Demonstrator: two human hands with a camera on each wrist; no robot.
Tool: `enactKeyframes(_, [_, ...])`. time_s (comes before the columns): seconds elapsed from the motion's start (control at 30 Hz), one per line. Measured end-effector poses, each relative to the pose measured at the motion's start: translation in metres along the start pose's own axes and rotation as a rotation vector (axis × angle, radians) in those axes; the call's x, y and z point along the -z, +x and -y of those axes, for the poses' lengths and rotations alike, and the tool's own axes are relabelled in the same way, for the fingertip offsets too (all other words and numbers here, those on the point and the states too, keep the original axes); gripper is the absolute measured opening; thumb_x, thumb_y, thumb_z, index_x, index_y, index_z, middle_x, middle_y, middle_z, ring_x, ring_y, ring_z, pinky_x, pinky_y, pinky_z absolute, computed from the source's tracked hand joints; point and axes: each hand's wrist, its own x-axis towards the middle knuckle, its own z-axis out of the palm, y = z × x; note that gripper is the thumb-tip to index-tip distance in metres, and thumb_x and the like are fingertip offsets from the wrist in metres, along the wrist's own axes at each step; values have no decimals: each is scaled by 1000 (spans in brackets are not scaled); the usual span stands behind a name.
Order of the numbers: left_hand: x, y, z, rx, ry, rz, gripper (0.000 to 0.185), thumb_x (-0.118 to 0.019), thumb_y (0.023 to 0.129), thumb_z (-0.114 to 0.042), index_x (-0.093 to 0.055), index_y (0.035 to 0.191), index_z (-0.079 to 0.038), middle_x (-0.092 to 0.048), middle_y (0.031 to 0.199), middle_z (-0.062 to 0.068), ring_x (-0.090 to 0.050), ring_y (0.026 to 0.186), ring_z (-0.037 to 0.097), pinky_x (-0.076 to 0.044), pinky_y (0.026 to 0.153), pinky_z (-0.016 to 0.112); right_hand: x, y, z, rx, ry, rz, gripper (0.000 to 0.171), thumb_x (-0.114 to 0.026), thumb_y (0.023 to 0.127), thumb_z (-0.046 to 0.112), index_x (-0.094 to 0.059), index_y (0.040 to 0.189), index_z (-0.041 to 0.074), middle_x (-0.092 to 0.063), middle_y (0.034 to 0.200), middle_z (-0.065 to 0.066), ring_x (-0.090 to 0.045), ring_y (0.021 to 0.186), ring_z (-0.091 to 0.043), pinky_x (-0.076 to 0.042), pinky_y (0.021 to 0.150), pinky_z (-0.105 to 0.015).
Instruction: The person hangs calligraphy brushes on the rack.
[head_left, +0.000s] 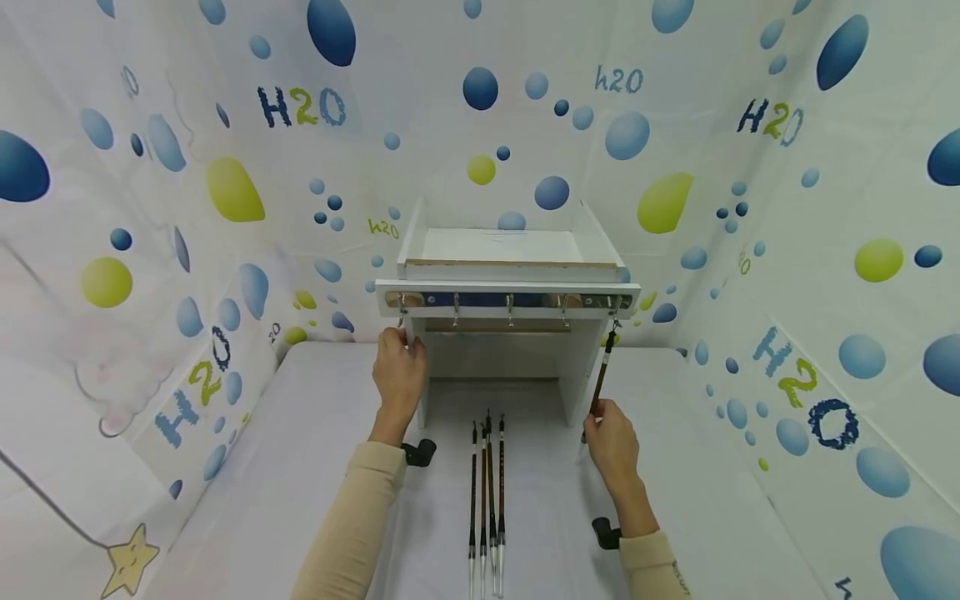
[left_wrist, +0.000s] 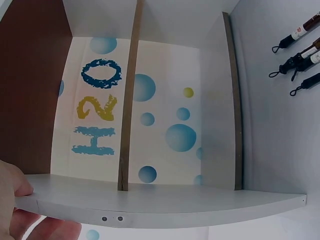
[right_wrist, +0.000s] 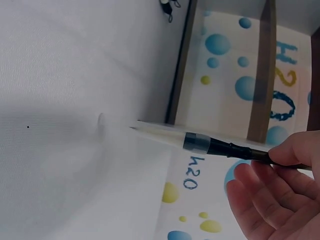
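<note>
My right hand (head_left: 613, 446) pinches a calligraphy brush (head_left: 602, 375) by its dark handle. The brush slants upward, its loop end right at the rightmost hook (head_left: 617, 305) of the white shelf (head_left: 495, 273). In the right wrist view its pale bristles (right_wrist: 160, 136) point away from the fingers, beside the side panel. My left hand (head_left: 399, 375) grips the shelf's left side panel (left_wrist: 165, 207) just below the hook rail, the thumb on the inner face and fingers on the outer one.
Several calligraphy brushes (head_left: 483, 483) lie side by side on the white tabletop (head_left: 337, 500), loops toward the shelf. More hooks (head_left: 511, 310) line the metal rail. An open tray-like top (head_left: 510, 246) sits above it. Bubble-printed sheets (head_left: 480, 142) surround the table.
</note>
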Motion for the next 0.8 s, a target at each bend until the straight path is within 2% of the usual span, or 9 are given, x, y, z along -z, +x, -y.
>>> enactKeyframes(0.2, [-1,0,1,-25,0,-20,20,-61,93,-12,-56,104,4,-62,97,22,-66,78,43,-51,62,56,2,-1,2,-6,6,16,29,-60,91,7,-62,117,-7,-73,106,-22,-73,77,-28,-49,49,-28])
enactKeyframes(0.33, [-1,-1,0,-32,0,-33,20,-62,92,-12,-57,103,4,-62,96,22,-66,76,44,-50,61,55,4,-5,4,-5,4,8,37,-61,90,8,-59,124,-9,-71,111,-24,-73,82,-30,-53,54,-32])
enactKeyframes(0.47, [0,-2,-1,-29,0,-27,19,-62,92,-11,-57,103,4,-62,96,21,-65,76,44,-50,61,56,7,-9,8,-14,19,-27,44,-62,89,8,-56,130,-9,-68,111,-23,-71,86,-31,-54,58,-35])
enactKeyframes(0.6, [2,-2,-2,-28,-3,-19,19,-61,92,-11,-56,103,4,-62,96,22,-65,76,44,-50,61,56,9,-15,14,-18,56,-77,46,-63,89,9,-53,131,-7,-64,108,-19,-68,86,-29,-50,60,-32])
enactKeyframes(0.8, [3,-1,-3,-27,-8,-13,19,-60,92,-10,-56,103,5,-61,96,22,-65,76,44,-50,61,55,11,-21,28,37,104,-131,45,-66,88,8,-54,129,-6,-62,104,-16,-66,84,-27,-49,65,-31])
